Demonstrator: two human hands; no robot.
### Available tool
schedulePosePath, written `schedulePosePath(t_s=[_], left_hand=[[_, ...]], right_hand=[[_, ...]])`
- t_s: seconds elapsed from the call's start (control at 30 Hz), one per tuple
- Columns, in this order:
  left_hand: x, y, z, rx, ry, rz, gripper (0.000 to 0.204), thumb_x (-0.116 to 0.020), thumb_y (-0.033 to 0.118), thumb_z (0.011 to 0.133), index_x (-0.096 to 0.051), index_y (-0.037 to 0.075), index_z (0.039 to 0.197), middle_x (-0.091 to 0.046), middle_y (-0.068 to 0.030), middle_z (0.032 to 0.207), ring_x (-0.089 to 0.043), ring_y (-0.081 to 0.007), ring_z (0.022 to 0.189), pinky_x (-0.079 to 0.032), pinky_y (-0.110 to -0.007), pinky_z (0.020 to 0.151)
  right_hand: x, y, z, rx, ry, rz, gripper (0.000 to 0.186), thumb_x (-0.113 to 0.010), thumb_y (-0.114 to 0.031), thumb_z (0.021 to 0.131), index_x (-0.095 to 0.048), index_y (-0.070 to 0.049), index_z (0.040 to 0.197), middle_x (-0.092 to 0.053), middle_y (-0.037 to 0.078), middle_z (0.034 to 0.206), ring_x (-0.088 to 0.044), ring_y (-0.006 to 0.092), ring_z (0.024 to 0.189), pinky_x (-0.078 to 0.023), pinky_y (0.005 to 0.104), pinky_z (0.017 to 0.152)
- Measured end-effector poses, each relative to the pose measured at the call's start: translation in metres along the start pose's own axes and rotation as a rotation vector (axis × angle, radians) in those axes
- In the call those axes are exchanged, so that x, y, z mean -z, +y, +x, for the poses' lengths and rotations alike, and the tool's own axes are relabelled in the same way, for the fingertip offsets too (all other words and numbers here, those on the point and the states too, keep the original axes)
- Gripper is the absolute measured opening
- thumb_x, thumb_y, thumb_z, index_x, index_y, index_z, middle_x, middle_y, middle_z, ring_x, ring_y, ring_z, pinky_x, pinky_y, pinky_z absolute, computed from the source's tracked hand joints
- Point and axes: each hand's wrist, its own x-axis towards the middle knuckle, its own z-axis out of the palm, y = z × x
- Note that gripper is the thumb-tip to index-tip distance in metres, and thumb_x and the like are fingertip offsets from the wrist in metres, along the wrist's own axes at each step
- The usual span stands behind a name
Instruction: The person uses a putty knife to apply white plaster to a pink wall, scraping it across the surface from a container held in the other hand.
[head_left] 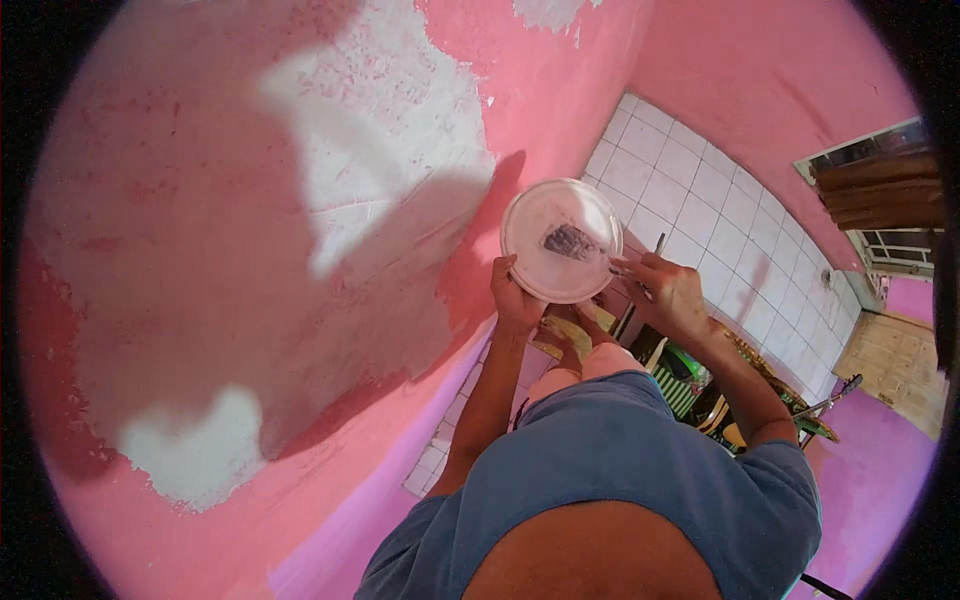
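Observation:
My left hand [515, 298] grips the near rim of a round white plastic lid [535, 275], thumb on top. A whitish smear lies on the lid, with a dark grey patch near its middle. At the lid's right edge my right hand [668, 295] is closed round a slim tool. Its thin handle end [660, 243] sticks up behind the knuckles. The tool's working end is too small and partly hidden to make out. Left of both hands rises a pink wall [545, 110] with a large patch of white, rough-edged filler [400, 130].
My bare feet stand on a yellowish surface [572, 335] below the lid. White tiles [700, 200] cover the area beyond on the right. Green and patterned items [685, 385] lie beside my right arm. A window with a brown curtain [880, 195] is at far right, near a wooden panel [895, 365].

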Motion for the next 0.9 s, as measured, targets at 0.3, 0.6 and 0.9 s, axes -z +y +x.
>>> schedulePosePath(t_s=[0.3,0.6,0.9], left_hand=[[-0.002,0.002,-0.002,-0.03,0.019,0.03,0.056,-0.046,0.027,0.08,-0.041,-0.003,0.126,-0.05,-0.0182,0.125,-0.049,-0.0303,0.114,-0.035,-0.043,0.102],[-0.016,0.004,0.0,-0.106,0.066,0.079,0.057,-0.045,0.028,0.08,-0.04,-0.003,0.127,-0.049,-0.0181,0.125,-0.048,-0.0302,0.115,-0.036,-0.044,0.101],[-0.019,0.003,0.003,-0.03,0.001,0.005,0.057,-0.046,0.027,0.08,-0.039,-0.002,0.128,-0.047,-0.0182,0.128,-0.047,-0.0305,0.117,-0.035,-0.044,0.102]], right_hand=[[0.014,-0.005,0.003,-0.091,-0.054,0.061,0.033,-0.067,-0.023,0.075,-0.063,-0.015,0.107,-0.061,0.01,0.077,-0.062,0.0281,0.066,-0.049,0.0401,0.053],[0.023,-0.007,-0.006,-0.091,-0.062,-0.045,0.026,-0.062,-0.008,0.078,-0.066,-0.014,0.102,-0.061,0.007,0.072,-0.06,0.024,0.058,-0.047,0.0338,0.051],[0.024,-0.008,0.005,-0.103,0.042,-0.02,0.024,-0.063,-0.01,0.078,-0.067,-0.014,0.101,-0.058,0.006,0.067,-0.057,0.0227,0.053,-0.045,0.034,0.048]])
